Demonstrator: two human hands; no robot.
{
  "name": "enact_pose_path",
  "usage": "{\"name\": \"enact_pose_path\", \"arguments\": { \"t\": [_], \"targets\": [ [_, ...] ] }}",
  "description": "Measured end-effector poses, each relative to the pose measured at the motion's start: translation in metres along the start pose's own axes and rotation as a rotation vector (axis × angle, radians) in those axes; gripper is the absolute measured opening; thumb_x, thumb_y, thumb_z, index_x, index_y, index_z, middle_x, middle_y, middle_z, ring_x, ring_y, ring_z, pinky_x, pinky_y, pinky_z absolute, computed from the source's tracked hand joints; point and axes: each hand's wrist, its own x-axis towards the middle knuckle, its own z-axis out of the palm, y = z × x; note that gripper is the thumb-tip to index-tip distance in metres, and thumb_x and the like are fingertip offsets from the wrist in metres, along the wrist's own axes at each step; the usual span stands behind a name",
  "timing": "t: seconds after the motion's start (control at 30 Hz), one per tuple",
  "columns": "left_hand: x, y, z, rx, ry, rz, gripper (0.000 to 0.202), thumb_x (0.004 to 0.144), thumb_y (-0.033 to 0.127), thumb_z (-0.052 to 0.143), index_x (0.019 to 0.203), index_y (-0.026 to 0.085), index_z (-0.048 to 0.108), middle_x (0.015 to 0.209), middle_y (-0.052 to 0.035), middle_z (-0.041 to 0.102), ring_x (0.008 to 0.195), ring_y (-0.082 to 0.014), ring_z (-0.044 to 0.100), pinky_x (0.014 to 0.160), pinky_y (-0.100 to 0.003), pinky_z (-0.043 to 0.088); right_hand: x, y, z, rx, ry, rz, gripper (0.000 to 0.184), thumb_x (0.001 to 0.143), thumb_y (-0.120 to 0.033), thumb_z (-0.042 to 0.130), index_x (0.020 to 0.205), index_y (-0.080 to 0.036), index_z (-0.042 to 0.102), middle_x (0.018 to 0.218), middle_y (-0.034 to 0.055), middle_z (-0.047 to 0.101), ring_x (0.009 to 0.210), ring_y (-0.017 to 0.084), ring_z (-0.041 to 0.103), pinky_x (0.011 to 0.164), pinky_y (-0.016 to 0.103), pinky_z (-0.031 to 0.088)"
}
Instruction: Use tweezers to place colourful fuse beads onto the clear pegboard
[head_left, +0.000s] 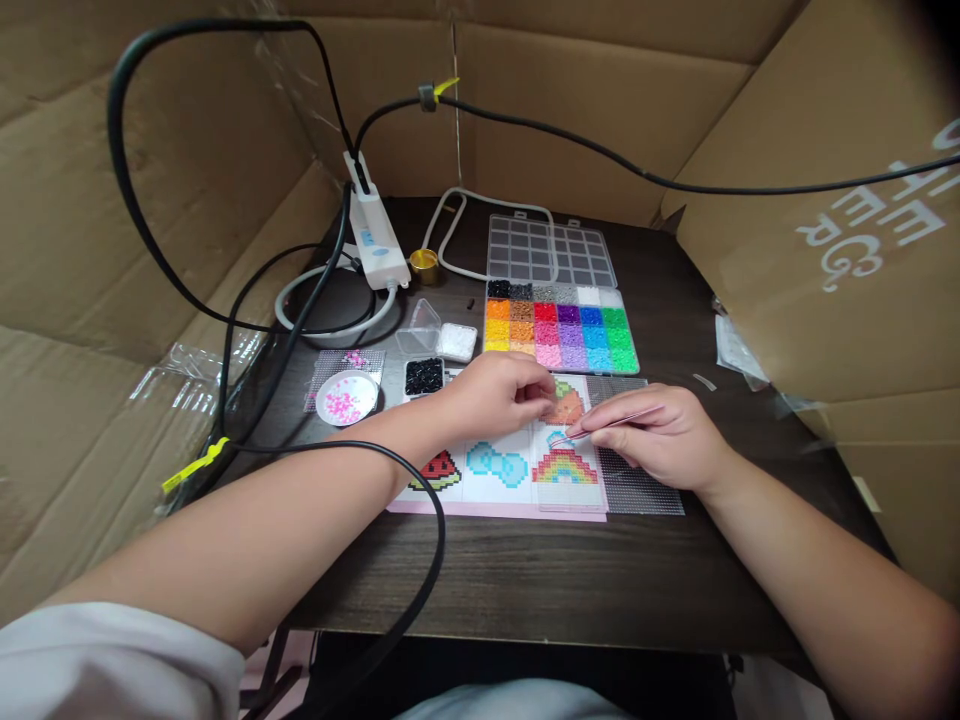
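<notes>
My right hand (pixel 667 440) pinches a pair of thin pinkish tweezers (pixel 616 422), whose tips reach the blue part above a rainbow (pixel 564 468) on the pattern sheet (pixel 496 508). A clear pegboard appears to lie over that rainbow. My left hand (pixel 510 392) hovers over the top of the sheet, fingers curled towards the thumb; whatever they may hold is hidden. Just beyond it sits an open bead box (pixel 637 345) with fuse beads sorted by colour. Blue shapes (pixel 497 465) and a watermelon slice (pixel 437 470) are also on the sheet, the slice partly behind my left forearm.
On the left stand a white dish of pink beads (pixel 346 398), a box of black beads (pixel 424 377) and a box of white beads (pixel 457 342). A black cable (pixel 442 540) loops over my left forearm. Cardboard walls (pixel 585 90) enclose the table, with a power strip (pixel 381 235) at the back.
</notes>
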Motion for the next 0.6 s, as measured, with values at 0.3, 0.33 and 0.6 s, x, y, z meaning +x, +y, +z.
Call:
{"name": "enact_pose_path", "arguments": {
  "t": [0.3,0.33,0.6],
  "targets": [
    [0.0002,-0.0022,0.0013,0.006,0.011,0.013,0.010,0.082,0.022,0.062,0.085,0.018,0.071,0.078,-0.0011,0.068,0.071,-0.0112,0.057,0.068,-0.026,0.043,0.0001,-0.0019,0.0003,0.053,0.006,0.015,0.008,0.078,-0.020,0.075,0.084,-0.023,0.080,0.084,0.0061,0.079,0.073,0.020,0.075,0.057,0.027,0.062],
    [0.0003,-0.0023,0.0014,0.006,0.013,0.014,0.010,0.082,0.021,0.062,0.085,0.018,0.071,0.078,-0.0011,0.068,0.070,-0.0112,0.057,0.068,-0.026,0.043,0.0000,-0.0020,0.0004,0.058,0.006,0.020,0.009,0.078,-0.020,0.075,0.084,-0.023,0.080,0.084,0.0062,0.079,0.072,0.020,0.075,0.054,0.026,0.060],
    [0.0000,-0.0034,0.0018,0.002,0.021,0.032,0.010,0.082,0.022,0.062,0.085,0.018,0.070,0.079,-0.0011,0.068,0.071,-0.0111,0.058,0.068,-0.026,0.043,-0.0002,-0.0031,0.0008,0.071,0.011,0.038,0.008,0.076,-0.020,0.075,0.083,-0.021,0.080,0.083,0.0068,0.078,0.067,0.019,0.074,0.041,0.021,0.052]
  ]
}}
